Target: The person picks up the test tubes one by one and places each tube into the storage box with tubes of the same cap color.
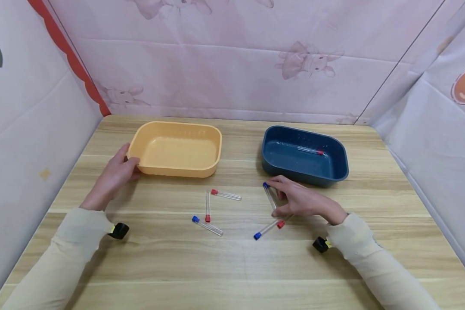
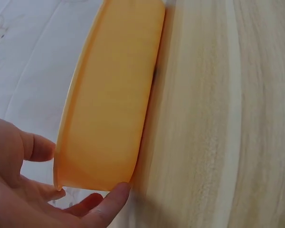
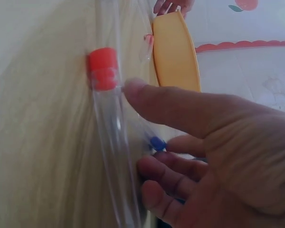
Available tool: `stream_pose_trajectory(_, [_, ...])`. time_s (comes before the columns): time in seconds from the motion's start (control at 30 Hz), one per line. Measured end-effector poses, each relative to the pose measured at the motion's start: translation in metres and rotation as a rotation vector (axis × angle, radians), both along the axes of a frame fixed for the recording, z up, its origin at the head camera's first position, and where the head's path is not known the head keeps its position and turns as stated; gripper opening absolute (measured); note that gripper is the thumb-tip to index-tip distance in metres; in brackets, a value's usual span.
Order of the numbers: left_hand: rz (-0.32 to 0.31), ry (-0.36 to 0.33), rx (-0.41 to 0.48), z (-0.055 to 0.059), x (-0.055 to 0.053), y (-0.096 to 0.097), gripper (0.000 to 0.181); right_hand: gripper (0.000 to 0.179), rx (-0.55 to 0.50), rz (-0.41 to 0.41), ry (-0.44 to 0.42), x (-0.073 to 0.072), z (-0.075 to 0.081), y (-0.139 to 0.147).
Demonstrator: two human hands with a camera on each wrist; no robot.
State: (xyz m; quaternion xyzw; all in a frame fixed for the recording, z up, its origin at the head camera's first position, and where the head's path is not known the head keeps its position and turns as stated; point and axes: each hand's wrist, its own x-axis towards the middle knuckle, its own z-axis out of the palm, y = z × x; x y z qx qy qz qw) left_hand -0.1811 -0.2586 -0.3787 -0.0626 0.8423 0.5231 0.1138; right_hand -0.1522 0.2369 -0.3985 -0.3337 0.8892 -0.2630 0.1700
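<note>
At the left corner of a yellow plastic tub (image 1: 182,171), my left hand (image 1: 116,172) touches the outside. In the left wrist view its spread fingertips meet the tub's rim and wall. My right hand (image 1: 300,199) reaches over a blue-capped test tube (image 1: 270,197), a finger at the cap and the thumb near the other end, with a wide gap between. In the right wrist view a finger touches the blue cap (image 3: 157,143). Close below lie a red-capped test tube (image 1: 281,224), partly behind the hand in the head view, and another blue-capped test tube (image 1: 258,235).
A dark blue tub (image 1: 305,172) stands at the back right with one red-capped tube (image 1: 310,150) inside. Mid-table lie two more red-capped tubes (image 1: 226,195) (image 1: 207,206) and a blue-capped tube (image 1: 208,226). Fabric walls (image 1: 232,82) close off the back and sides.
</note>
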Motion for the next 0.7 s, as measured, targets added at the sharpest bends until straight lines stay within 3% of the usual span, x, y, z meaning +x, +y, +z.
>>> stream_pose_trajectory(0.33, [-0.085,0.065,-0.144,0.000,0.000,-0.005,0.082,0.086,0.027,-0.022,-0.018,-0.002,0.001,-0.004])
stream_pose_trajectory(0.7, [-0.130,0.067,-0.151,0.000,-0.002,-0.014,0.092,0.085,0.115,0.020,-0.046,-0.008,0.007,-0.008])
